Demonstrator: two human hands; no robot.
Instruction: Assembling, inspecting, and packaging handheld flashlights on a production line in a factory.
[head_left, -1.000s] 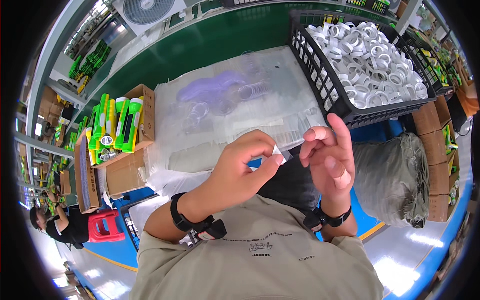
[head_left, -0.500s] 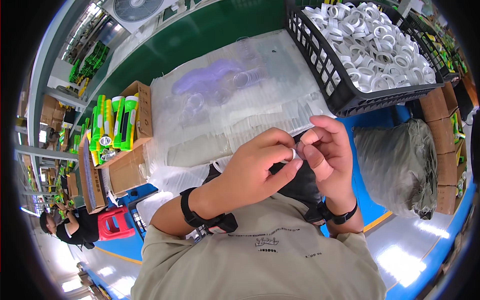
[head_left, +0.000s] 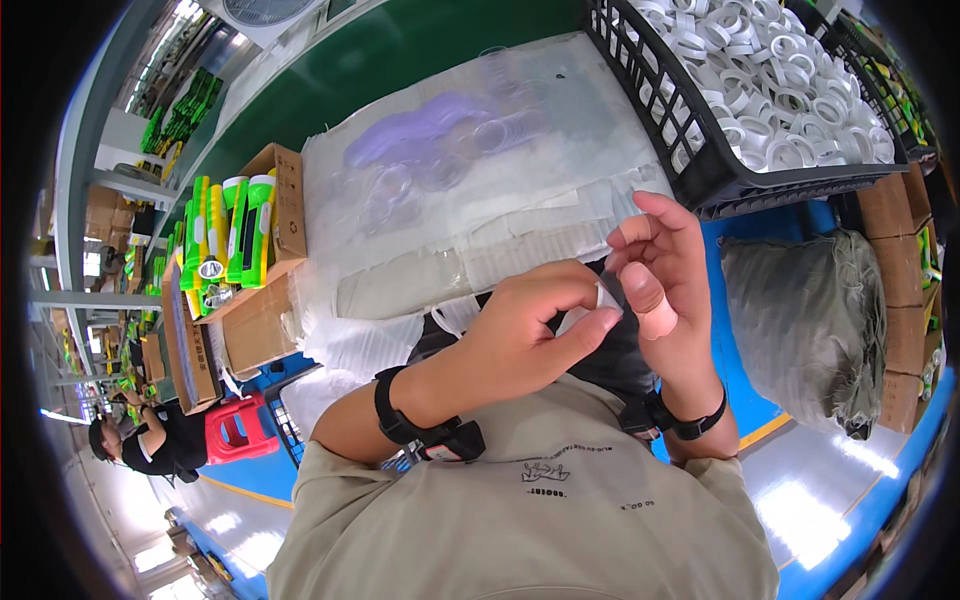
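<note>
My left hand (head_left: pixel 535 320) is closed, thumb against fingers, around a small white ring (head_left: pixel 604 297) that shows only in part. Beside it, my right hand (head_left: pixel 680 300) has its thumb and fingers apart, and I see nothing held in it. White wrapping covers its thumb and a fingertip. Past my hands, a plastic-covered worktop (head_left: pixel 400 235) carries clear round discs (head_left: pixel 505 130) and clear discs with a purple tint (head_left: pixel 415 128). At the far right, a black crate (head_left: pixel 690 150) is heaped with white rings (head_left: pixel 770 85).
On the left stands a cardboard box (head_left: pixel 290 200) of green and yellow flashlights (head_left: pixel 228 230). A grey-wrapped bundle (head_left: pixel 795 330) lies to the right, against stacked cartons (head_left: pixel 905 300). At left, another person (head_left: pixel 150 440) is near a red stool (head_left: pixel 240 430).
My right hand has drawn away from the left and its fingers have spread. The left hand still grips the white ring, which is now more visible. The view has shifted slightly.
</note>
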